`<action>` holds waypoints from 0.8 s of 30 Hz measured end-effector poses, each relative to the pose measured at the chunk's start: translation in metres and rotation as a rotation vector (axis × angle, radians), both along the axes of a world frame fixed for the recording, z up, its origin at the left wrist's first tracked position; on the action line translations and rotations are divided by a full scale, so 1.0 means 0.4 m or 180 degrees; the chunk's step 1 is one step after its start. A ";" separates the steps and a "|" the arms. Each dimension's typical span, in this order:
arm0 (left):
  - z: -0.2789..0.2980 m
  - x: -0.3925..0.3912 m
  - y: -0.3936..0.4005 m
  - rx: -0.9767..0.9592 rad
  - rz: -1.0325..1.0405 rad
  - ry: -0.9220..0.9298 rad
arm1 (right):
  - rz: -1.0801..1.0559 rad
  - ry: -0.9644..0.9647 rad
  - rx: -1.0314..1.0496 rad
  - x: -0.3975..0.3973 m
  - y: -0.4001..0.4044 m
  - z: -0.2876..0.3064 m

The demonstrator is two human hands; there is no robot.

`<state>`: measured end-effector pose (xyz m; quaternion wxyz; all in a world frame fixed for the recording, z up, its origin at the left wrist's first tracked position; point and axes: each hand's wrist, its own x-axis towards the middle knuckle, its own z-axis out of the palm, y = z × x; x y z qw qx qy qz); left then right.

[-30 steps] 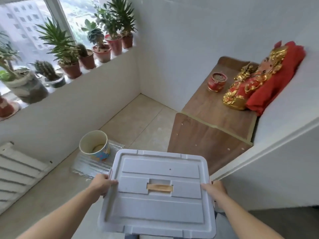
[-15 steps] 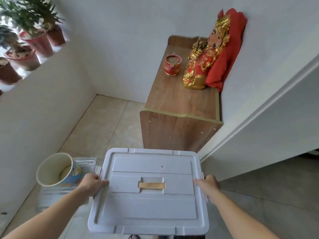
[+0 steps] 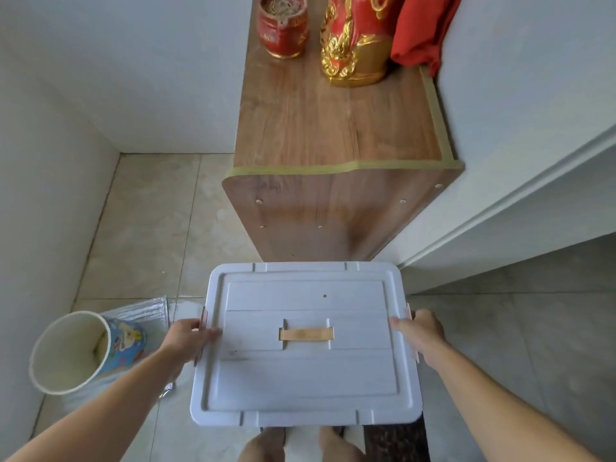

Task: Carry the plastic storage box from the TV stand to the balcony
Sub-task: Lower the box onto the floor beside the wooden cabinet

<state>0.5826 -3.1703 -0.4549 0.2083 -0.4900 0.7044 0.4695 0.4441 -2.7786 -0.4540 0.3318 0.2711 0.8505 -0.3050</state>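
A pale grey plastic storage box point(image 3: 305, 371) with a ribbed lid and a tan strap handle in the middle hangs in front of me above the tiled floor. My left hand point(image 3: 190, 336) grips its left side at the clip, thumb on the lid. My right hand point(image 3: 421, 335) grips the right side the same way. The box body below the lid is hidden. My knees show just under its near edge.
A wooden cabinet point(image 3: 333, 208) stands straight ahead against the right wall, carrying a red pot point(image 3: 283, 26), a red-and-gold figurine point(image 3: 355, 45) and red cloth point(image 3: 423, 28). A round paper bucket point(image 3: 71, 351) on a silver foil bag point(image 3: 146, 315) sits low left by the white wall.
The view has tilted down and swung right; window plants left the frame. The cabinet is closer. The box sits lower before me, both hands in the same grip.
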 end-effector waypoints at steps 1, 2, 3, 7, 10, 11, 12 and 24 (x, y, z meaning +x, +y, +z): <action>-0.032 -0.013 -0.009 0.0002 -0.0037 -0.0007 | -0.0051 -0.0016 0.0032 0.005 -0.006 -0.030; -0.065 -0.022 -0.017 0.0002 -0.0077 -0.0014 | -0.0096 -0.0008 0.0040 0.006 -0.010 -0.062; -0.098 -0.030 -0.024 -0.0002 -0.0115 0.0006 | -0.0135 0.0009 0.0033 0.004 -0.015 -0.093; -0.228 -0.046 -0.043 -0.0046 -0.0156 0.0046 | -0.0211 0.0048 -0.0009 -0.012 -0.039 -0.215; -0.328 -0.055 -0.054 -0.0094 -0.0157 0.0046 | -0.0167 0.0097 -0.0079 -0.033 -0.050 -0.311; -0.363 -0.059 -0.059 -0.0111 -0.0159 0.0053 | -0.0144 0.0093 -0.0086 -0.039 -0.054 -0.345; -0.395 -0.064 -0.061 -0.0140 -0.0163 0.0055 | -0.0114 0.0084 -0.0076 -0.043 -0.055 -0.378; -0.725 -0.116 -0.040 -0.0164 -0.0124 0.0029 | -0.0114 0.0011 -0.0093 -0.087 -0.032 -0.743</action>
